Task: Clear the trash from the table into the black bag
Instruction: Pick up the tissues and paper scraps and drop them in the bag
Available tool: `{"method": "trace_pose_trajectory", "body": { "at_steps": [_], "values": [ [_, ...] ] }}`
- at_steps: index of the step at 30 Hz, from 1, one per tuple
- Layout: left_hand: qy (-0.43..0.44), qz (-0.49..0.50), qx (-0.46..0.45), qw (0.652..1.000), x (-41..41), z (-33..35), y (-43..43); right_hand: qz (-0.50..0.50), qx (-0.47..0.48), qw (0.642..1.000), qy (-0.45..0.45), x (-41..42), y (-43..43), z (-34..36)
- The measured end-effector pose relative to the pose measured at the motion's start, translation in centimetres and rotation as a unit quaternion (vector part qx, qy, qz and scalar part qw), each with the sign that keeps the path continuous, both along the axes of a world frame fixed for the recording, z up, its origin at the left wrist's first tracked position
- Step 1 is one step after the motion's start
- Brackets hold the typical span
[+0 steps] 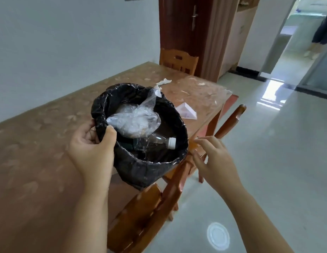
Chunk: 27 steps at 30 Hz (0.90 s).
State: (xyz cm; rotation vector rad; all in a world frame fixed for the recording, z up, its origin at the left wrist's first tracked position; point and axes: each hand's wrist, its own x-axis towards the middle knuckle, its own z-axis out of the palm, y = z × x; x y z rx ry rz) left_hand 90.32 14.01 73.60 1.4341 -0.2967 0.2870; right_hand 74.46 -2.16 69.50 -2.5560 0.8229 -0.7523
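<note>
The left hand [91, 148] pinches the black bag [140, 170] by one edge only, thumb inside the rim, so its load (clear wrapper [135, 119], bottle [159, 142]) could drag it loose. It hangs crinkled, mouth open, over the table [40, 143] edge. A tissue [163, 82] and a packet [186, 110] wait beyond. The right hand [214, 161] is spread and empty.

Daylight from doorway [287, 57], up-right of left hand [91, 145] gripping black bag [140, 172]; floor [272, 92] glare there; soft focus, bowed edges.
</note>
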Motion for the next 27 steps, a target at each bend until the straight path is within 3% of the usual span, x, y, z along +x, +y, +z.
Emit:
{"method": "trace_pose_trajectory", "body": {
  "at_steps": [7, 12, 21, 27],
  "values": [
    [0.026, 0.167, -0.029, 0.985, 0.5, 0.6, -2.8, 0.103, 0.007, 0.994, -0.035, 3.8, -8.7, 0.7],
    [0.053, 0.277, -0.007, 0.959, 2.7, -0.3, -3.5, 0.178, 0.016, 0.984, 0.016, 8.4, -11.8, -1.2],
    [0.150, 0.360, 0.009, 0.921, 9.2, -3.5, -8.3, 0.244, 0.029, 0.966, 0.084, 18.8, -19.2, -3.6],
    [0.106, 0.392, 0.106, 0.908, 9.5, -3.9, -14.1, 0.243, 0.089, 0.961, 0.100, 22.1, -24.9, -5.1]
  ]
}}
